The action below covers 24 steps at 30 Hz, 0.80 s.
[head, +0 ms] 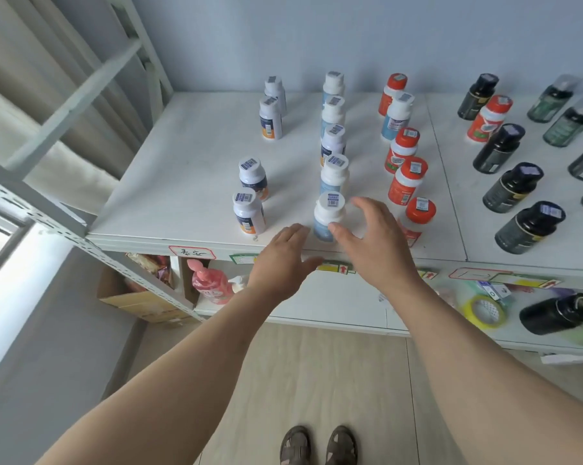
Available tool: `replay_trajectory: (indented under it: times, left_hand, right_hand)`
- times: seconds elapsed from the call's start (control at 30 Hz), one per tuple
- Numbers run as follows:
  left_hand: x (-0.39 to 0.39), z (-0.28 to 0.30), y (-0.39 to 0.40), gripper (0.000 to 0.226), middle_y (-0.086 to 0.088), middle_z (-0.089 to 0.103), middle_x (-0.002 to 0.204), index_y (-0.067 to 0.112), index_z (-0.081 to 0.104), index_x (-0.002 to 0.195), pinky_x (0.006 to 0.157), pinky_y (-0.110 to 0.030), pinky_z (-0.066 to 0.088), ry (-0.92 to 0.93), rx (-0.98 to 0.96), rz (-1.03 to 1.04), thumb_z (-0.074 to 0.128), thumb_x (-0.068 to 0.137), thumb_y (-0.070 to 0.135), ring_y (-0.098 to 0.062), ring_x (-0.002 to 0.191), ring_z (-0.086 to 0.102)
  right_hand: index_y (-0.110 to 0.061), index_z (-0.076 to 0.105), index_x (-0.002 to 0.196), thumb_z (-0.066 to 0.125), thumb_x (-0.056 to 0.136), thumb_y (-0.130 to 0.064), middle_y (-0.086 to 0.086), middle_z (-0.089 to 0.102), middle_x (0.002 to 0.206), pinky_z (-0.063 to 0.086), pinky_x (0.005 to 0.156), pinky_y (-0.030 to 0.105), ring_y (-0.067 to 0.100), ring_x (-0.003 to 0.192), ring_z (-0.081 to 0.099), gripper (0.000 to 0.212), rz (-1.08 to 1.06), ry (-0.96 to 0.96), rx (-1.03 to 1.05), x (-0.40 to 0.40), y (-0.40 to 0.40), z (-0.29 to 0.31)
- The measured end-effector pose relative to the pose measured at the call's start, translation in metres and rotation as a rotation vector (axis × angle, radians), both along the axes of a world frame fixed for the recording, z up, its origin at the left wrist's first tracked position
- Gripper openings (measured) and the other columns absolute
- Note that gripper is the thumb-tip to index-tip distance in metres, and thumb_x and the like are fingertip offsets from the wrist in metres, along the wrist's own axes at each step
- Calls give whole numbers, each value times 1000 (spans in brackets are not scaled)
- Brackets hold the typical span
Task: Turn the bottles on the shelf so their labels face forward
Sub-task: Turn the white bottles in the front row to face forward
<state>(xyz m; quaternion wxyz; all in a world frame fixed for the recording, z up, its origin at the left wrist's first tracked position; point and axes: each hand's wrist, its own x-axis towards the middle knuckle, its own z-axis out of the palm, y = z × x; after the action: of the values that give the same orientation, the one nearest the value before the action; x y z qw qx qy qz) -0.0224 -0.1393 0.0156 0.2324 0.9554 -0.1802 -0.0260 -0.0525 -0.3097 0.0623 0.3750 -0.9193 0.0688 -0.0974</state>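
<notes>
Two hands reach in from the lower frame in the head view, my only one. I see the front bottle (328,216) of the centre column standing upright at frame centre, close to the shelf (169,182) front edge. My right hand (372,243) is nearer, fingers spread and relaxed around its right side, thumb just beside the body; whether it touches, I cannot tell. My left hand (281,256) hovers loose and unclenched at lower left, holding nothing. I judge a twist about the vertical axis comes next. Room is tight: a red-capped bottle (419,214) stands just right, another white-capped bottle (333,174) directly behind, bare shelf to the left.
</notes>
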Motion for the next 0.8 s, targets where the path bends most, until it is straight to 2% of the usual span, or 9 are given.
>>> replay_trajectory:
  times: [0.07, 0.13, 0.23, 0.33, 0.43, 0.5, 0.57, 0.67, 0.8]
  left_hand:
    - [5, 9, -6, 62, 4, 46, 145, 19, 42, 143, 101, -30, 37, 69, -90, 30, 64, 89, 41, -15, 132, 41]
    - [12, 18, -12, 56, 4, 54, 135, 23, 46, 137, 93, -32, 42, 136, -179, 55, 67, 86, 37, -18, 122, 49]
    - [20, 28, -20, 40, 2, 65, 113, 24, 54, 121, 80, -33, 45, 216, -194, 51, 66, 84, 34, -23, 103, 59]
    - [30, 33, -15, 30, 5, 69, 100, 28, 61, 109, 84, -36, 51, 354, -287, 59, 69, 82, 37, -19, 94, 63]
    - [40, 38, -1, 32, 14, 71, 105, 34, 67, 110, 97, -32, 49, 550, -422, -50, 76, 79, 34, -5, 102, 64]
    - [43, 46, 5, 36, 15, 71, 110, 31, 67, 115, 98, -26, 46, 673, -453, -123, 77, 81, 31, -1, 106, 63]
    - [49, 51, 9, 40, 14, 71, 112, 28, 67, 118, 98, -27, 46, 740, -458, -179, 78, 80, 30, -3, 108, 64]
    - [54, 57, 13, 43, 7, 72, 114, 19, 64, 123, 96, -22, 46, 822, -508, -221, 76, 82, 17, -6, 108, 65]
    - [61, 61, 16, 47, 7, 71, 117, 20, 62, 127, 105, -28, 43, 860, -482, -263, 77, 82, 18, -7, 113, 63]
  right_hand:
    - [-23, 43, 139, 66, 86, -45, -3, 47, 141, 35, 91, 24, 15, 126, 46, 62, 54, 58, 48, 16, 2, 15]
    - [-26, 43, 138, 67, 83, -46, -5, 51, 138, 39, 90, 27, 15, 123, 50, 63, 111, 142, 53, 30, 0, 21]
    - [-26, 51, 131, 68, 85, -39, -4, 60, 129, 40, 87, 27, 18, 114, 56, 51, 143, 242, 70, 38, 0, 25]
    - [-25, 56, 125, 67, 86, -38, -2, 65, 121, 43, 85, 28, 19, 107, 59, 43, 136, 243, 61, 40, 0, 37]
    - [-22, 60, 121, 66, 86, -44, -3, 67, 114, 43, 79, 28, 17, 101, 60, 42, 100, 233, 34, 40, 1, 53]
    - [-22, 63, 116, 65, 85, -47, -4, 67, 108, 40, 74, 26, 16, 97, 60, 40, 77, 228, 28, 39, 3, 60]
    - [-22, 64, 111, 65, 84, -49, -4, 67, 102, 38, 70, 26, 16, 94, 59, 38, 47, 224, 10, 39, 8, 66]
    - [-21, 65, 101, 65, 84, -50, -7, 62, 90, 34, 57, 22, 15, 85, 56, 33, 21, 217, -26, 40, 15, 71]
    - [-24, 60, 87, 64, 85, -51, -8, 58, 81, 29, 52, 17, 14, 78, 53, 27, -11, 220, -25, 41, 18, 74]
